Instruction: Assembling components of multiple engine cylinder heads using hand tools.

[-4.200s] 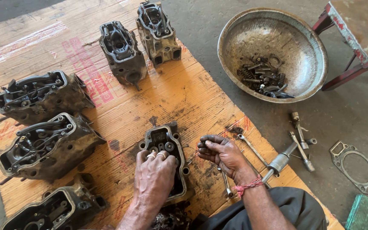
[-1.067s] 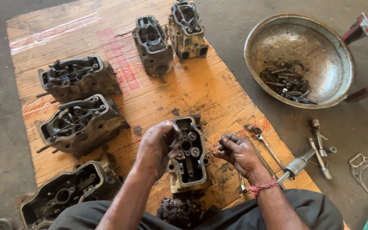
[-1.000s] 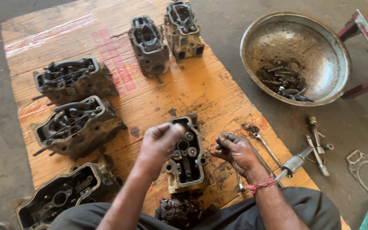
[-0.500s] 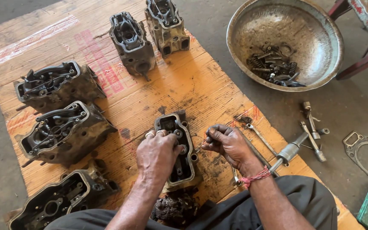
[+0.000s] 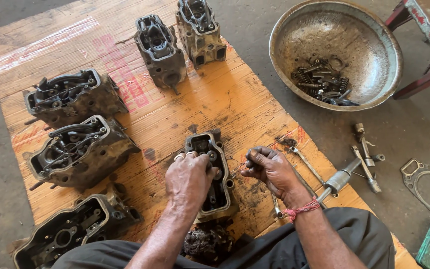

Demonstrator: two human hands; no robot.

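Cyl. head (image 5: 210,174) lies on wooden board (image 5: 175,114), centre-front, near person's lap. Left hand (image 5: 189,182) clamped over it, holding it down. Right hand (image 5: 267,167) just right of head, fingers pinched closed on sth small; can't tell what. Step, judged: stripping valve parts. Next move needs steady head, fine grip.

A person with bare forearms and grease-smeared hands, two silver rings on the left hand (image 5: 189,183), a red thread bracelet (image 5: 300,209) around the wrist of the right hand (image 5: 269,169), and dark grey trousers (image 5: 347,236).
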